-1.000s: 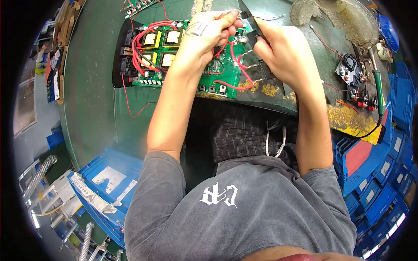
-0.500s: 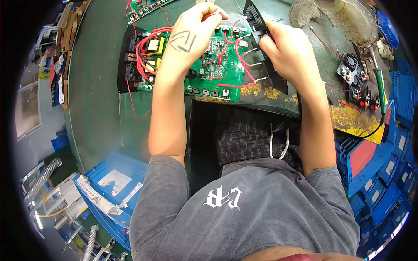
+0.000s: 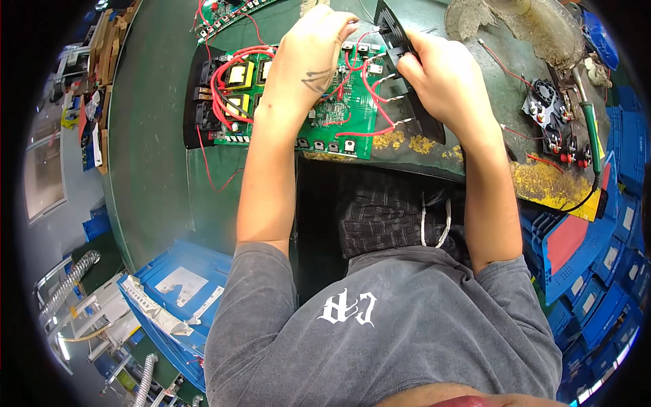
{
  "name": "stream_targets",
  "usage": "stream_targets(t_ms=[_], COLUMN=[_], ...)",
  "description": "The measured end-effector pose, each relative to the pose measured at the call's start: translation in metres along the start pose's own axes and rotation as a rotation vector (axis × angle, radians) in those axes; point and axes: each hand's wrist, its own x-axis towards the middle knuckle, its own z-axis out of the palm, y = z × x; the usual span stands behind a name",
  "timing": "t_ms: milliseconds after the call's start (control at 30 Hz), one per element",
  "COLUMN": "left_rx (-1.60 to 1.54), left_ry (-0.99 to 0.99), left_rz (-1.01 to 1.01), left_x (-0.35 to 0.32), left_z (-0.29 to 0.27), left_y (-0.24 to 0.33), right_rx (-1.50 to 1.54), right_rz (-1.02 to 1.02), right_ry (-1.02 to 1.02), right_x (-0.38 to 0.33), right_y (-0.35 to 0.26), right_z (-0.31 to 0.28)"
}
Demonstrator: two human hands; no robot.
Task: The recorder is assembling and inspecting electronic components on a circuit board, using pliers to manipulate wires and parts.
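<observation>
right hand [image 3: 444, 81] clamped on the black part [image 3: 407, 74], left hand [image 3: 312, 57] seemingly pinching a wire [image 3: 363, 71]: tugging could tear leads off the board [image 3: 332, 115]

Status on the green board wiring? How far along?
Looks done: red wires already run around the yellow transformers on the green circuit board. In hand: the left hand rests on the board, fingertips at red leads near its top edge; the right hand holds the black finned part. Left: several red leads between board and black part look loose; whether they're attached can't be told.
</observation>
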Motion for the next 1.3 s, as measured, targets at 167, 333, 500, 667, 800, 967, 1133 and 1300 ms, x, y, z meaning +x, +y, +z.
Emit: stream_targets(t_ms=[167,333,500,667,800,967,1133,1300], left_rx=[0.057,0.175,0.137,0.134,0.126,0.020,0.055,0.046], left_ry=[-0.007,-0.013,0.121,0.098,0.121,0.247,0.250,0.248], left_rz=[0.034,0.013,0.039,0.002,0.000,0.088,0.008,0.043], left_x=[-0.001,-0.004,-0.007,-0.007,-0.007,-0.008,-0.009,-0.012], left_z=[-0.006,0.010,0.026,0.024,0.027,0.035,0.035,0.034], left_y=[0.013,0.014,0.012,0.017,0.021,0.011,0.020,0.019], right_rx=[-0.017,-0.027,-0.026,-0.016,0.045,0.125,0.124,0.116], right_rz=[0.006,-0.012,0.017,0.014,-0.042,-0.082,-0.095,-0.098], right_ry=[0.017,0.026,-0.002,0.009,0.045,-0.012,0.013,-0.066], right_x=[-0.001,-0.001,-0.001,-0.001,-0.001,0.002,0.004,0.003], right_y=[0.002,-0.002,-0.002,-0.003,0.003,0.003,0.000,0.000], right_z=[0.001,0.000,-0.002,-0.003,0.000,-0.007,-0.006,-0.010])
